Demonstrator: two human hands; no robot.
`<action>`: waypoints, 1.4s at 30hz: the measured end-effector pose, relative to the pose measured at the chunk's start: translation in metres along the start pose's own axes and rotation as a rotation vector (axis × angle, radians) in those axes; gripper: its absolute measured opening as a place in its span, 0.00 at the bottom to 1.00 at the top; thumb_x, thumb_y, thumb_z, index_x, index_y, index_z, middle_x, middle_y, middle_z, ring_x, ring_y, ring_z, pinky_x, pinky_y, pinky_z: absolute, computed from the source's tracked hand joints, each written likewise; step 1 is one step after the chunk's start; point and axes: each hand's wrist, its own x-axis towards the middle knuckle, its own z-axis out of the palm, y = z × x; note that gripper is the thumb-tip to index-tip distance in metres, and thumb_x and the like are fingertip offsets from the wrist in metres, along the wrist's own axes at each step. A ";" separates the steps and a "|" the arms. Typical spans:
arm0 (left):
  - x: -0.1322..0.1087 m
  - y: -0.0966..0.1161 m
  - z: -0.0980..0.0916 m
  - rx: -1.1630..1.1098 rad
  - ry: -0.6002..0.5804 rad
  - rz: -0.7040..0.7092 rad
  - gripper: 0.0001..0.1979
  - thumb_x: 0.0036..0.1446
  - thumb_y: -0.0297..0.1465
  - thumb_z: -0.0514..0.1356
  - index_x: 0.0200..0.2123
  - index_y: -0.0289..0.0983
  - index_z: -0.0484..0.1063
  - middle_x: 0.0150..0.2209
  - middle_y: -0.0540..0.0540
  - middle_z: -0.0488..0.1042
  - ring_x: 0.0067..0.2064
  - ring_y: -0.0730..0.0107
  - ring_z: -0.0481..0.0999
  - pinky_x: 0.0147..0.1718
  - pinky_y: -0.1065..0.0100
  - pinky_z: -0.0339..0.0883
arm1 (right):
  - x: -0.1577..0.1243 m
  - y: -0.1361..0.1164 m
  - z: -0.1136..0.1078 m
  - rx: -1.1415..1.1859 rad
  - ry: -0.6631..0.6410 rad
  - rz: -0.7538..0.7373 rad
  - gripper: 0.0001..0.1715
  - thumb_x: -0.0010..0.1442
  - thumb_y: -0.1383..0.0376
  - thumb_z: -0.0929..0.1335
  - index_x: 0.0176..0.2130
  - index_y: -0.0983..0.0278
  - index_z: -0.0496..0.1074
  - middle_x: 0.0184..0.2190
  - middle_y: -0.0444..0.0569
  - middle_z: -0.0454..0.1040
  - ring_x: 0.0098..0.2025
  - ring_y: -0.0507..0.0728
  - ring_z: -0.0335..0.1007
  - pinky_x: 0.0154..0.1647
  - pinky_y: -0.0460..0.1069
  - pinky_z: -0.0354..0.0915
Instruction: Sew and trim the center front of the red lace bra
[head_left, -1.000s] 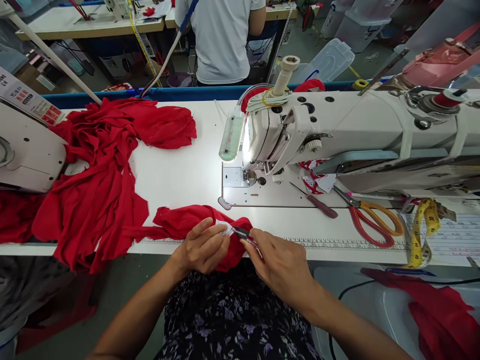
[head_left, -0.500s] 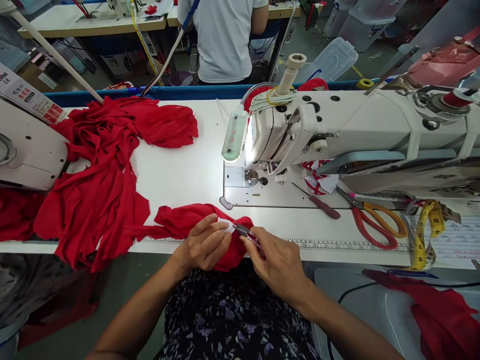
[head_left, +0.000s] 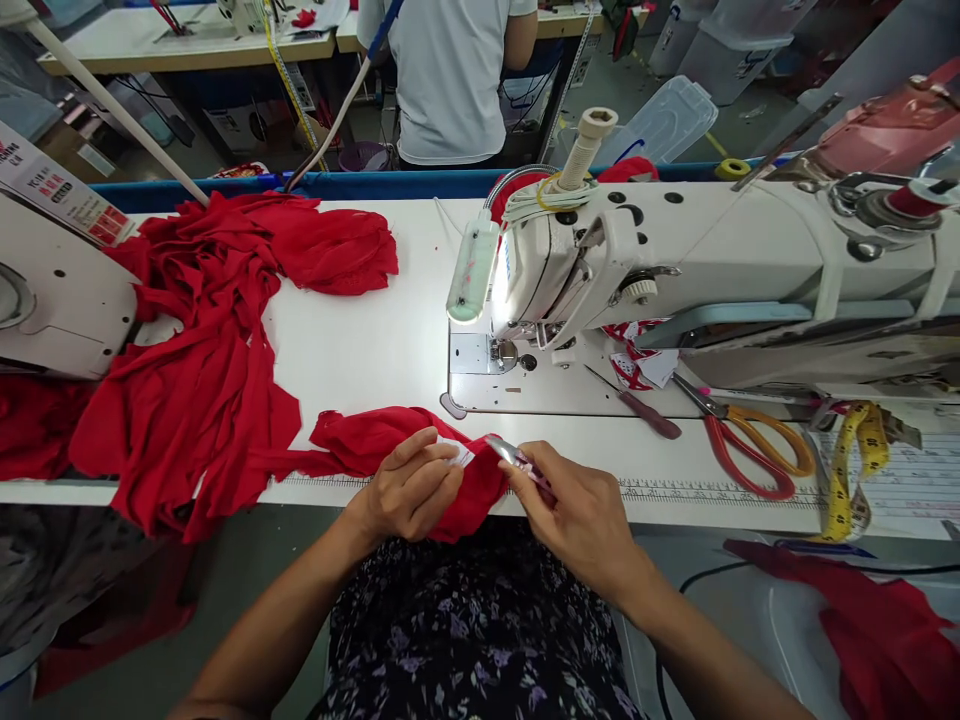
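Observation:
My left hand (head_left: pixel 412 485) is closed on a piece of red fabric (head_left: pixel 476 505) at the table's front edge. A small white label (head_left: pixel 459 452) sticks out past its fingertips, against the red cloth. In my closed right hand (head_left: pixel 574 505) is a pair of thread snips (head_left: pixel 517 460), its metal blades pointing left toward the label but apart from it. The fabric trails left to a large heap of red fabric (head_left: pixel 217 330).
A white sewing machine (head_left: pixel 675 240) stands ahead on the right. Near its base lie a pointed tool with a dark handle (head_left: pixel 649 412), orange-handled scissors (head_left: pixel 750 445) and a yellow tape measure (head_left: pixel 844 480). Another machine (head_left: pixel 60 290) is at left. A person (head_left: pixel 450 80) sits beyond the table.
My right hand has drawn the snips a little to the right, away from the label. My left hand keeps its place on the fabric.

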 end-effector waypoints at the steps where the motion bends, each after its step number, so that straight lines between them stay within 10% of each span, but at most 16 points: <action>1: 0.000 0.000 0.000 0.000 -0.002 -0.002 0.10 0.62 0.17 0.53 0.36 0.32 0.73 0.28 0.49 0.74 0.41 0.67 0.82 0.58 0.58 0.72 | -0.001 0.000 -0.002 -0.021 -0.034 -0.022 0.12 0.71 0.60 0.63 0.36 0.63 0.67 0.19 0.37 0.65 0.19 0.47 0.56 0.23 0.47 0.49; 42: 0.001 0.001 -0.001 0.007 -0.009 0.028 0.13 0.64 0.18 0.50 0.35 0.31 0.73 0.28 0.49 0.74 0.42 0.68 0.82 0.60 0.59 0.69 | -0.004 -0.003 -0.005 -0.094 -0.127 -0.036 0.12 0.71 0.59 0.61 0.36 0.61 0.65 0.22 0.40 0.70 0.20 0.49 0.59 0.23 0.48 0.49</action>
